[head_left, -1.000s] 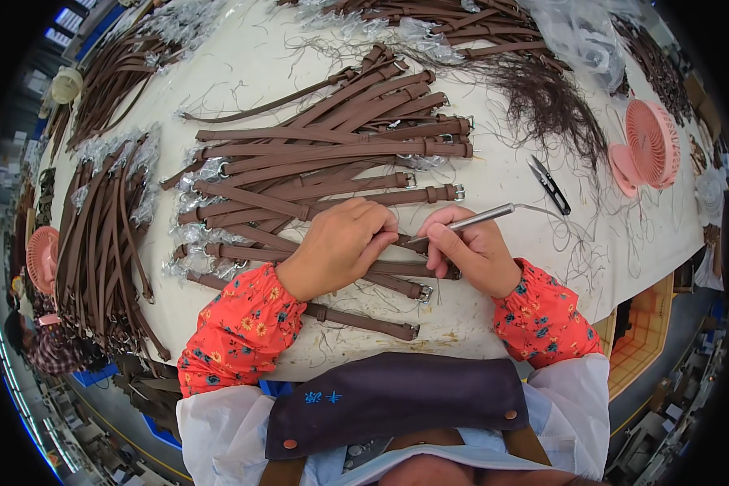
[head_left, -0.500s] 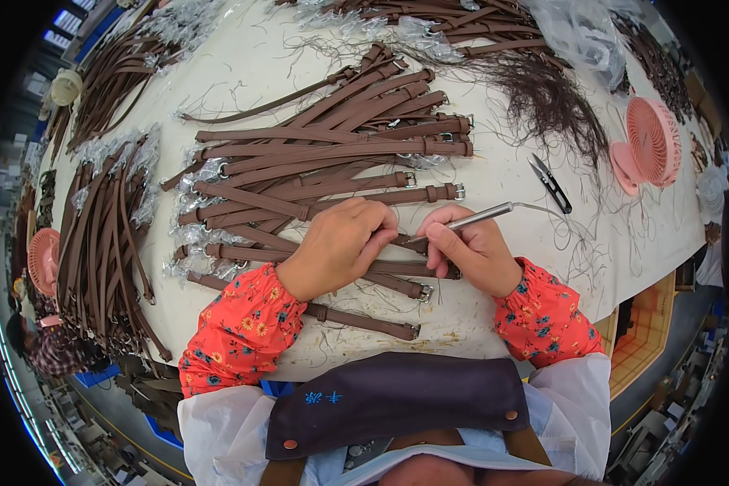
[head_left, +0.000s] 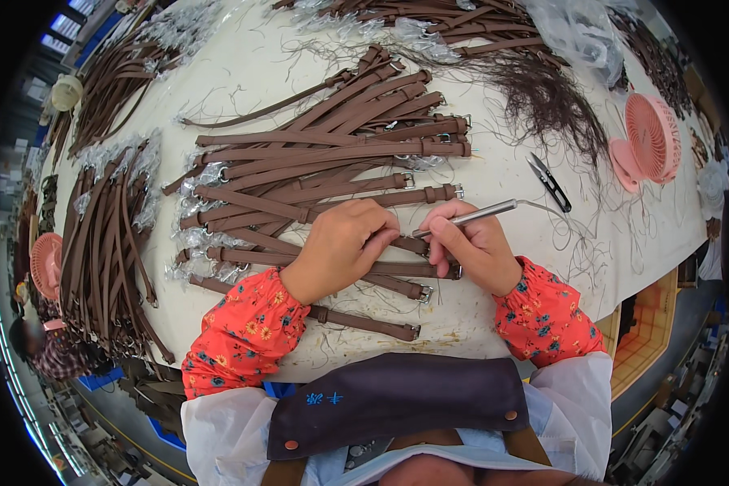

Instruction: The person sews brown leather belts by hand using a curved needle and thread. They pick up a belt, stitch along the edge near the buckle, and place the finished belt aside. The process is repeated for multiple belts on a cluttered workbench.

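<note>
My right hand [head_left: 474, 247] grips a slim silver pen-shaped tool [head_left: 482, 212] with a thin cord at its outer end. Its tip points left, toward a brown strap [head_left: 411, 245] that shows between my two hands. My left hand [head_left: 340, 243] is closed beside that strap, thumb and fingers pinched; what sits between the fingertips is hidden. Under and beyond both hands spreads a pile of brown leather straps [head_left: 324, 154] with metal buckles, some ends in clear plastic. One more strap [head_left: 364, 322] lies nearest me, between my forearms.
Black thread snips [head_left: 549, 183] lie right of my hands, near a pink fan [head_left: 652, 142]. A heap of dark loose threads [head_left: 547, 97] is behind them. More strap bundles [head_left: 105, 243] lie at left and far back. Thread scraps litter the white table [head_left: 510, 178].
The tool in my right hand has shifted slightly, its outer end a little higher and further right. Both hands otherwise stay nearly in place.
</note>
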The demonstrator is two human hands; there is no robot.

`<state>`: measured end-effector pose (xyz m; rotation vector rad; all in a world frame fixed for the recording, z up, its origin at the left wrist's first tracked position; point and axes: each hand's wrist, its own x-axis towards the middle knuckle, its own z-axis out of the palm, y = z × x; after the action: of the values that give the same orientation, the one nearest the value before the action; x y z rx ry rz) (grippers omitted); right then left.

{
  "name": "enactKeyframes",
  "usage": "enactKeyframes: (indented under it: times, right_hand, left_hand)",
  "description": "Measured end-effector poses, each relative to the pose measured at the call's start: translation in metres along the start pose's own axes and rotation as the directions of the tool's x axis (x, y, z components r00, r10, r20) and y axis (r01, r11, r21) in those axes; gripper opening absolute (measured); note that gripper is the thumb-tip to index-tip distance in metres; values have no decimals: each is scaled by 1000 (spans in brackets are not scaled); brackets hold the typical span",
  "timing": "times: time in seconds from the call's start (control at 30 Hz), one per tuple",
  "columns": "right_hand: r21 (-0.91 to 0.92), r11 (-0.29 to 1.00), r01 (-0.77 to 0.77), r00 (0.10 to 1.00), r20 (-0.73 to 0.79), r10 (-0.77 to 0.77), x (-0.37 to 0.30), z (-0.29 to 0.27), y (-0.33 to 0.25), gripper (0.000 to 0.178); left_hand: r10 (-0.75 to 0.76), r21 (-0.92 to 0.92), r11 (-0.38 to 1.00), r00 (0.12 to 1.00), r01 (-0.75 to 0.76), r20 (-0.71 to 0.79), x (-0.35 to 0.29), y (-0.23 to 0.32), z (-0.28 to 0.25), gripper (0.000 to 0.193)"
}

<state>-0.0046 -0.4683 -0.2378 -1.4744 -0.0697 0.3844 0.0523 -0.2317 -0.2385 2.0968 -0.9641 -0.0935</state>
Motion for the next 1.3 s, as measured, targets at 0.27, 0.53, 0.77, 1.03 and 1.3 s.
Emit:
enactKeyframes:
  times: [0.27, 0.53, 0.77, 1.03, 1.3]
  right_hand:
    - [-1, 1000, -25, 1000, 9, 25, 0, 1, -3, 22]
    - [0, 1000, -12, 1000, 10, 12, 1, 1, 0, 21]
    - [-3, 1000, -19, 1000, 14, 19, 1, 1, -2, 21]
    - [48, 999, 15, 1000, -28, -14, -2, 1, -4, 24]
    - [52, 985, 163, 985, -58, -160, 1, 1, 0, 28]
  left_hand:
    - [-50, -26, 998, 998, 49, -34, 0, -1, 2, 7]
    - [-40, -24, 999, 998, 39, -43, 0, -1, 3, 7]
    - [-56, -38, 998, 998, 55, -39, -1, -2, 2, 8]
    - [97, 113, 989, 995, -92, -39, 1, 5, -8, 12]
    - [130, 209, 969, 991, -134, 31, -4, 1, -6, 23]
